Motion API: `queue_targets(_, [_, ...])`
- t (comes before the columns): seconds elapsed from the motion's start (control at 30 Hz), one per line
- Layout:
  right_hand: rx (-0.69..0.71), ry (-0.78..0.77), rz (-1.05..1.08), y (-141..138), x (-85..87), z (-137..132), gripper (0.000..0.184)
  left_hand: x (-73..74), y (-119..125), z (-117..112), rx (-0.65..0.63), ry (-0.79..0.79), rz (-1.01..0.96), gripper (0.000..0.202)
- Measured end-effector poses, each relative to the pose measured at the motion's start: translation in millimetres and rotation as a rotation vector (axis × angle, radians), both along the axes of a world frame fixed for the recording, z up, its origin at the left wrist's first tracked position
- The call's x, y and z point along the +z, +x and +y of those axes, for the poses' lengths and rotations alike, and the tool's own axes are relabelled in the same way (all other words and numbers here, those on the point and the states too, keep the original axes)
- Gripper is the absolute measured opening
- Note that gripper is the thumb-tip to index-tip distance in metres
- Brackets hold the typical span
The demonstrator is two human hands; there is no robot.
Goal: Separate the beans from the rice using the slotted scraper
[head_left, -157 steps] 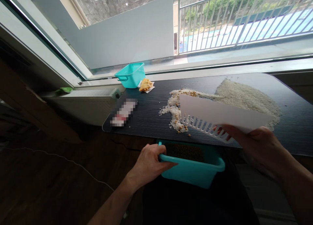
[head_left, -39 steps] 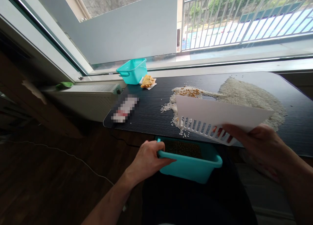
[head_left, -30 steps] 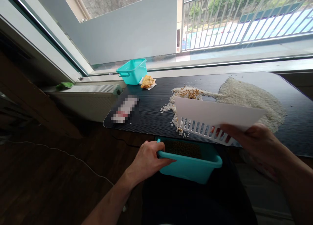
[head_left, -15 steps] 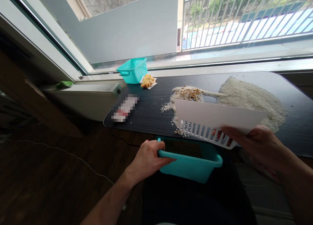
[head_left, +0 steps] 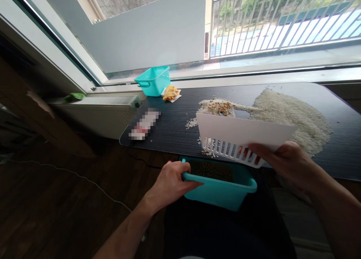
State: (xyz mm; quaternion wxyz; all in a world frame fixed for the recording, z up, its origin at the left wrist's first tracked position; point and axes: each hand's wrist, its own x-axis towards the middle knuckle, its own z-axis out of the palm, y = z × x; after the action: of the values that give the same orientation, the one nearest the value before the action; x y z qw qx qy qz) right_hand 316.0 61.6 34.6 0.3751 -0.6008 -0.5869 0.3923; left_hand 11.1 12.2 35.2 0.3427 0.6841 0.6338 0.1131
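My left hand (head_left: 172,182) is closed on the left rim of a turquoise plastic bin (head_left: 217,193), which rests at my lap against the table edge. Small brownish grains (head_left: 213,171) lie inside it. In my right hand (head_left: 287,159) is a white slotted plastic scoop (head_left: 245,133), tilted with its slots toward me, over the table's front edge. Behind it, a small heap of white rice (head_left: 207,106) carries yellow-brown beans (head_left: 224,108) on top. A larger rice pile (head_left: 290,116) spreads to the right. The scoop hides part of the rice.
A second turquoise bin (head_left: 155,80) stands at the table's back left beside a yellow crumpled item (head_left: 171,93) on white paper. A blurred pale object (head_left: 145,124) lies on the dark table (head_left: 172,127) at left. A radiator (head_left: 113,101) and the window are beyond.
My right hand has moved the scoop a little to the left and slightly up. My left hand and the bin it holds have stayed in place.
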Motion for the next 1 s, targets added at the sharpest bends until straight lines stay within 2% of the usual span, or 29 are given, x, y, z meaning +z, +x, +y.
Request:
queue_targets(0.13, [0.043,-0.003,0.025,0.6,3.1,-2.7,0.087,-1.7,-1.1,-0.2,-0.007,0.010,-0.005,0.051])
queue_targets(0.27, [-0.057,0.039,-0.005,13.4,1.4,-6.1,0.083,-2.2,-2.0,-0.5,-0.007,0.010,-0.010,0.052])
queue_targets(0.37, [-0.083,0.030,-0.041,18.8,1.4,-6.2,0.077,-1.5,-1.8,-0.9,-0.005,0.009,-0.011,0.053])
queue_targets(0.47, [-0.063,0.009,-0.037,14.1,4.0,-5.4,0.077,-1.3,-1.3,-1.0,-0.002,0.009,-0.011,0.054])
queue_targets(0.73, [0.052,-0.014,-0.026,-7.8,10.2,-2.7,0.092,-2.7,-2.3,-0.4,-0.014,0.009,-0.020,0.053])
queue_targets(1.0, [0.056,0.008,-0.013,-2.9,4.5,-1.1,0.089,-3.4,-2.9,0.0,-0.018,0.021,-0.015,0.053])
